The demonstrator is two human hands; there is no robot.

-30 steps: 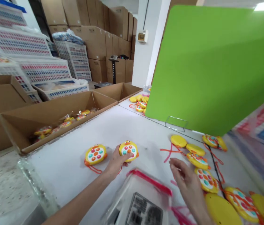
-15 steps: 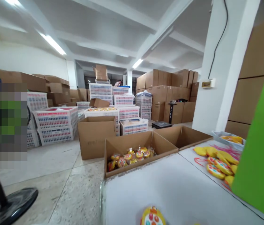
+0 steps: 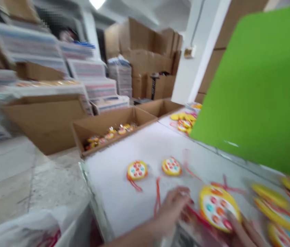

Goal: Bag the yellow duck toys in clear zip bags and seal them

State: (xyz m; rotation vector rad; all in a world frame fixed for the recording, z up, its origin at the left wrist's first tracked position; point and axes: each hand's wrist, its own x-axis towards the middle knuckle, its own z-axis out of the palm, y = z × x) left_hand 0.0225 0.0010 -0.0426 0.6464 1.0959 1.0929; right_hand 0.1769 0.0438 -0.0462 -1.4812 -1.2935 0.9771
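Note:
My right hand [image 3: 241,226] is closed on a yellow round toy [image 3: 219,207] with a white face and coloured dots, its thumb at the lower right rim. Just left of it, my left hand [image 3: 172,209] has its fingers drawn together beside clear material with a pink-red edge [image 3: 198,218]; blur hides what they hold. Two similar toys, one at left [image 3: 137,169] and one further right [image 3: 172,166], lie on the white tabletop [image 3: 124,195] beyond my hands. A red cord [image 3: 157,195] lies by my left hand. More yellow toys [image 3: 276,206] lie at right, blurred.
An open carton [image 3: 108,118] holding wrapped toys stands against the table's far left edge, with another carton [image 3: 160,109] beside it. A green panel [image 3: 258,92] rises at right. A white plastic bag [image 3: 39,226] is at lower left. Crates and stacked boxes stand behind.
My view has swung down and right, closer to the table. Both hands, the held toy and more toys now show, while the fan stand at left has gone out of view.

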